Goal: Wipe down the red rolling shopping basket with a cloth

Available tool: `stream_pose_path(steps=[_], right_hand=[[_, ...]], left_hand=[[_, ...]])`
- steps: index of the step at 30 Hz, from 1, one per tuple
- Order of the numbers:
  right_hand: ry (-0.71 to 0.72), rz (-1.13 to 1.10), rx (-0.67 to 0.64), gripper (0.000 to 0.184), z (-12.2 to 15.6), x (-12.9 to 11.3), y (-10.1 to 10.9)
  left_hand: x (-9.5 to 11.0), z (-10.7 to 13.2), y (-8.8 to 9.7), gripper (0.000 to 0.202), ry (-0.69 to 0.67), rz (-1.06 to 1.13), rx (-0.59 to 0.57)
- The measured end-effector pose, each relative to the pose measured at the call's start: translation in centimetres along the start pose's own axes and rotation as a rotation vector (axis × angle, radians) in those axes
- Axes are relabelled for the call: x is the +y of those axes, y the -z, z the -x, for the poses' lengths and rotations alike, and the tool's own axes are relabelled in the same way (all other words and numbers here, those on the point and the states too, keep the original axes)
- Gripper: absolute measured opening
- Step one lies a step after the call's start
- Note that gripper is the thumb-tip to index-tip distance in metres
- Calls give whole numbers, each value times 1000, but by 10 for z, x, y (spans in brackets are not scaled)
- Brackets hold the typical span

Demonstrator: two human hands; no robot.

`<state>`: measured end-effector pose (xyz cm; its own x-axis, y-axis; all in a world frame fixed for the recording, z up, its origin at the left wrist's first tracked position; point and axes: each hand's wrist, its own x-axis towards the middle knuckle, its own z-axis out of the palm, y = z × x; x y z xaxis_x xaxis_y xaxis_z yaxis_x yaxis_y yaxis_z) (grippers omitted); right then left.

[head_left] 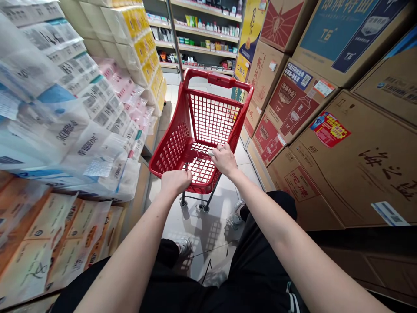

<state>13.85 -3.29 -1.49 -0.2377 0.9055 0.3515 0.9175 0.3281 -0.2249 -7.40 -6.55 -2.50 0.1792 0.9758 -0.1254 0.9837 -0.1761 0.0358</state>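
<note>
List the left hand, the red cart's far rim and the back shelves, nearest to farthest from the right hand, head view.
From the right hand:
1. Left hand, just to its left.
2. Red cart's far rim, straight ahead.
3. Back shelves, beyond the cart.

Liquor cartons [355, 161], tissue packs [65, 143] (stacked), store shelves [205, 45]

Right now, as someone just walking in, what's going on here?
A person stands in a store aisle, their left hand and right hand gripping the near rim of a red plastic wheeled shopping cart. Plastic-wrapped packs of what look like tissues are stacked to the left, and brown cardboard cartons printed with bottles to the right. Shelves of small packaged goods stand ahead.
</note>
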Motion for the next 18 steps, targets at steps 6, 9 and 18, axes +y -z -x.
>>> stream_pose_path(steps=[6,9,18], right_hand=[[74,-75,38,24,52,-20,-5],[174,-91,-8,25,54,-12,-4],[86,-139,30,28,10,31,7]], left_hand=[[8,1,-4,63,29,-53,1],[7,2,-3,62,19,-59,-1],[25,8,-7,65,55,21,50]])
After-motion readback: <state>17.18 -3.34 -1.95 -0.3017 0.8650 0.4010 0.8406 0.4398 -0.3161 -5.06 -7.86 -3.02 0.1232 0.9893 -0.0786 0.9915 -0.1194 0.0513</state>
